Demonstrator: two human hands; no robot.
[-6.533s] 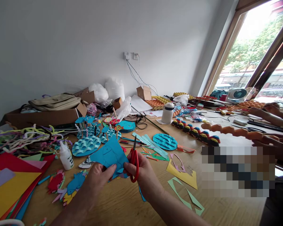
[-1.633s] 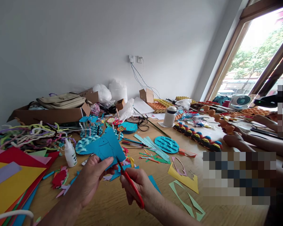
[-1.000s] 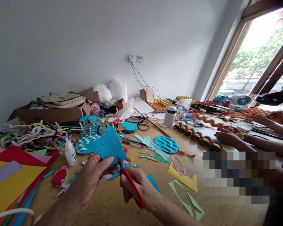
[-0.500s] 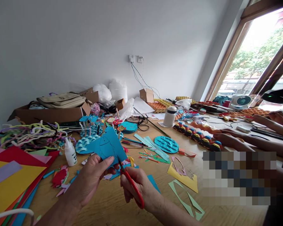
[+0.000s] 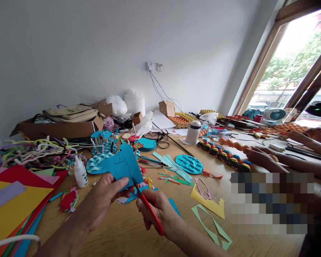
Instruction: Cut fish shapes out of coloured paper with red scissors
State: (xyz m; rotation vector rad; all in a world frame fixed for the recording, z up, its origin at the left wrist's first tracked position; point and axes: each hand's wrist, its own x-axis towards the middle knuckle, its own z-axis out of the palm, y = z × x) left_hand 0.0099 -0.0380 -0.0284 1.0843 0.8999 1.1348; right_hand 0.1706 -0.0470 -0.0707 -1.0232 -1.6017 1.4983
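A sheet of blue paper (image 5: 121,164) with a fish outline drawn on it is pinched in my left hand (image 5: 111,192), thumb on top. My right hand (image 5: 157,210) is closed round the red handles of the scissors (image 5: 151,210). Their blades meet the paper's lower right edge, where a short cut shows. Under and behind the paper lie blue and coloured scraps (image 5: 131,198). Just beyond my hands is a round disc (image 5: 96,164) covered in wavy blue paper strips.
At left are stacked coloured sheets (image 5: 13,200), a white glue bottle (image 5: 80,173) and pipe cleaners (image 5: 42,153). Pencils (image 5: 152,161), a turquoise disc (image 5: 188,164) and paper offcuts (image 5: 207,203) lie to the right. Another person's hand (image 5: 262,159) rests by painted egg-carton strips (image 5: 224,155).
My hands, the scissors and the blue paper stay in nearly the same place. The other person's hand has shifted slightly at the egg-carton strip. The view has moved a little.
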